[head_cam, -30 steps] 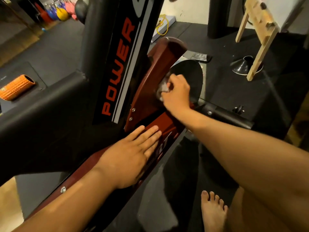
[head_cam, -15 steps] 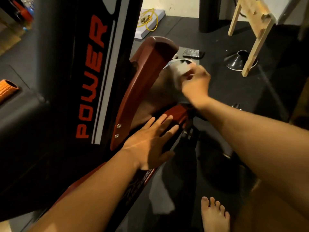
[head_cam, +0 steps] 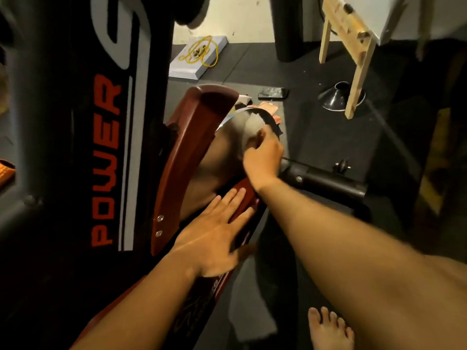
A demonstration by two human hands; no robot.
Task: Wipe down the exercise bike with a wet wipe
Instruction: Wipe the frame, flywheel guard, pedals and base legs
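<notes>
The right hand (head_cam: 262,157) clutches the wet wipe (head_cam: 246,130) against the exercise bike (head_cam: 177,157); nearer, the left hand (head_cam: 214,238) rests flat, fingers straight.

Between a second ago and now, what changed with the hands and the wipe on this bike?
The right hand, gripping the wet wipe, slid it from the side of the flywheel, beside the red guard, up to the top rim. Nothing was picked up or let go. The left hand stayed flat on the red frame, fingers straight.
</notes>
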